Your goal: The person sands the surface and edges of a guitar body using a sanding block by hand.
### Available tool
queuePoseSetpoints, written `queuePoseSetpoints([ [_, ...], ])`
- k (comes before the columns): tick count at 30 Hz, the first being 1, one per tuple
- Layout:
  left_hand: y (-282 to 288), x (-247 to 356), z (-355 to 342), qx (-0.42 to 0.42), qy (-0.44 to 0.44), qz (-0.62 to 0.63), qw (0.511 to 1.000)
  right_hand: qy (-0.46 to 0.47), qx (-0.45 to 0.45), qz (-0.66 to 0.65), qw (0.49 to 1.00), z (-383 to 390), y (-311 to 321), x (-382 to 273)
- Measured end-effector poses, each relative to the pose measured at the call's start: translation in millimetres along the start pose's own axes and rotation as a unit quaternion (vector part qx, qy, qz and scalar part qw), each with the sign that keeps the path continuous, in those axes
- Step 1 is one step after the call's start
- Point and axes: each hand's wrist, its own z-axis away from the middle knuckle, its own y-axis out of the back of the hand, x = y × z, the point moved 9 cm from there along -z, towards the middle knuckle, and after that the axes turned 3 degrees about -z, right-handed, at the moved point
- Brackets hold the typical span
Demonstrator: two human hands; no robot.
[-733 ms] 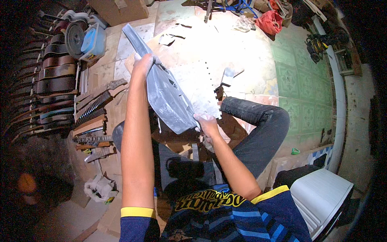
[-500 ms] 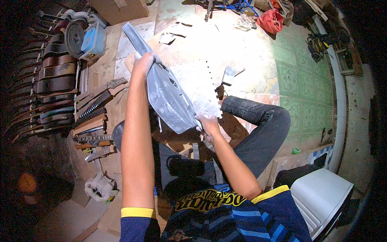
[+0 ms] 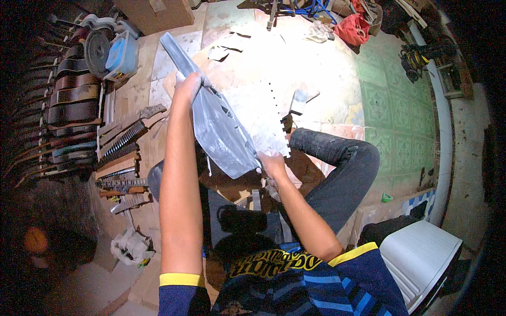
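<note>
My left hand (image 3: 188, 87) is closed around the grey guitar (image 3: 219, 129) where its neck meets the body, and my right hand (image 3: 270, 164) grips the body's lower edge. I hold it tilted in front of my lap, neck pointing away and to the left. Beyond it lies a white mat (image 3: 263, 113) with a toothed edge; a red bag (image 3: 352, 29) sits farther off.

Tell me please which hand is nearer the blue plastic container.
Left: the left hand, holding the grey guitar near its neck, is right of and below the blue plastic container; the right hand is much farther right and lower in view.
</note>
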Motion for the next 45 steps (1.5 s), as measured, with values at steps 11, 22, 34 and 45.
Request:
queuePoseSetpoints([
  [11, 10.4, -15.3, -6.0, -0.021, 0.029, -0.028, 0.999, -0.07, -0.08, -0.187, 0.977, 4.2, -0.1, 29.1],
  [22, 14.3, -7.9, 9.9, -0.022, 0.034, -0.015, 0.999, -0.093, -0.108, -0.157, 0.977, 27.0, 5.3, -0.4],
  [34, 20.4, -13.7, 2.9, -0.045, 0.022, -0.025, 0.998, 0.057, -0.067, -0.067, 0.994, 17.5, 10.0, -13.7],
  [45, 10.0, 0.9, 19.6, -0.061, 0.011, -0.033, 0.998, 0.076, -0.039, -0.033, 0.996, -9.1, 20.6, 36.4],
])
